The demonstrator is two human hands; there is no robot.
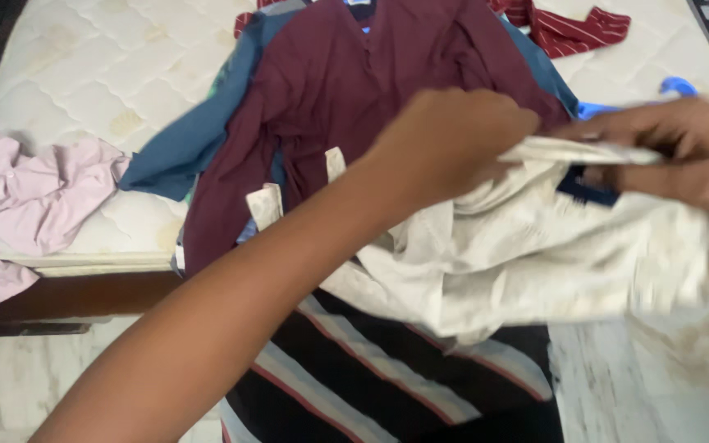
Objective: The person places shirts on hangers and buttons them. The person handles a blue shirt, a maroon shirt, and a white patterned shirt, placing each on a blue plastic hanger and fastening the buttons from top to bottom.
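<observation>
Striped cloth (pixel 387 369) lies nearest, at 6 o'clock. Both hands, left (pixel 445 143) and right (pixel 683 152), pinch shut on the cream shirt's (pixel 535 262) upper edge above the bed (pixel 84 74). Fabric judged light, limp, non-slippery; hold at collar or shoulder seams.

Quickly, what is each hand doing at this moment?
Left hand: closed, gripping the cream shirt.
Right hand: closed, pinching the same shirt's edge.

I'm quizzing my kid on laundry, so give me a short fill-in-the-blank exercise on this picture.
1. Both hands grip a ____ coloured shirt.
2. The maroon shirt lies on top of a ____ garment.
3. The crumpled pink cloth lies at the mattress's ____ edge.

Missing words: cream; blue; left
</observation>
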